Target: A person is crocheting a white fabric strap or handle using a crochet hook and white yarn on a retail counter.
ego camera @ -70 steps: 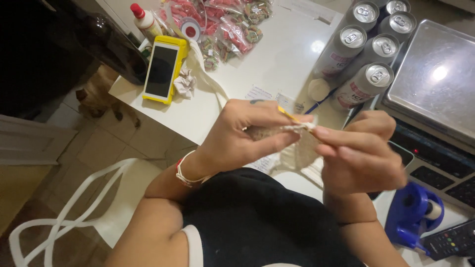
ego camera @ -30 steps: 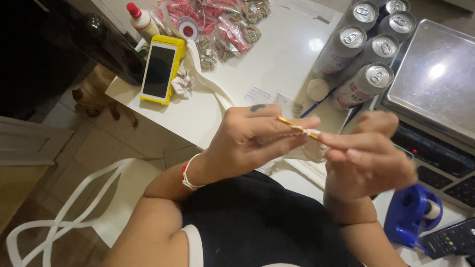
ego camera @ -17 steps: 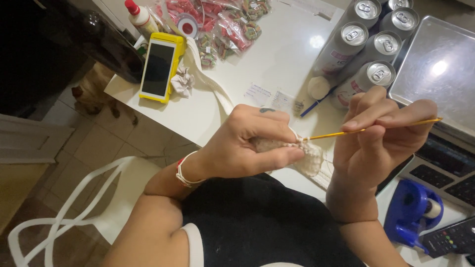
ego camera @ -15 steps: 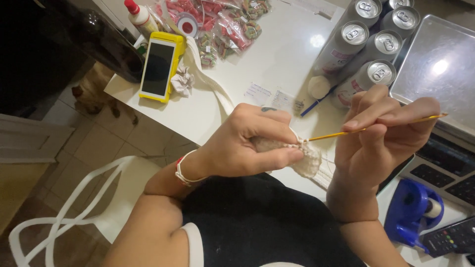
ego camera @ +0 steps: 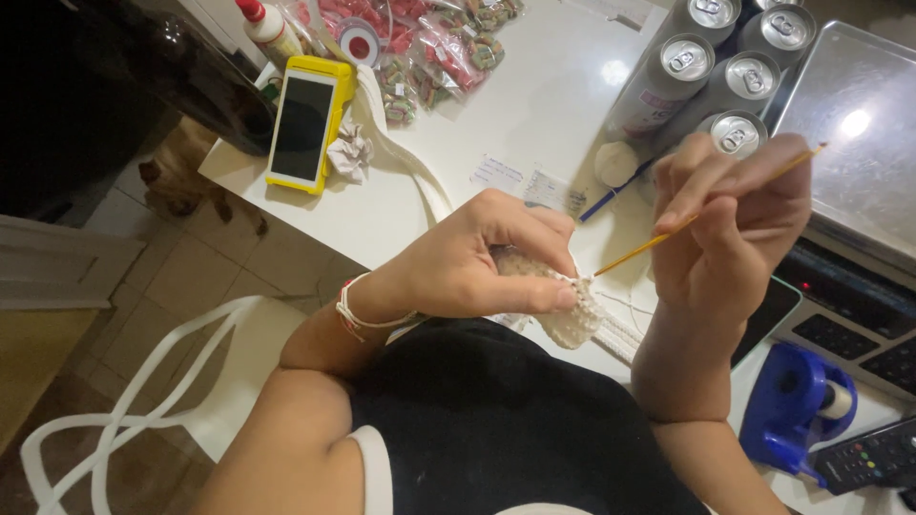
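Observation:
My left hand (ego camera: 477,262) pinches a small cream crochet piece (ego camera: 572,319) just above the white table's front edge. My right hand (ego camera: 730,224) grips a thin yellow crochet hook (ego camera: 687,221), which slants down to the left with its tip at the top of the piece. White yarn strands (ego camera: 625,329) trail from the piece toward my right wrist. A white-and-red bracelet (ego camera: 355,315) circles my left wrist.
On the white table (ego camera: 534,114) lie a yellow-cased phone (ego camera: 303,126), a crumpled paper, candy bags (ego camera: 429,48) and a glue bottle. Several drink cans (ego camera: 697,67) stand beside a steel scale (ego camera: 859,124). A blue tape dispenser (ego camera: 797,405) and remote sit at right. A dog (ego camera: 186,176) stands below.
My right hand drew the hook away from the piece, up and to the right, then held it slanted with its tip back at the work. My left hand stayed on the piece.

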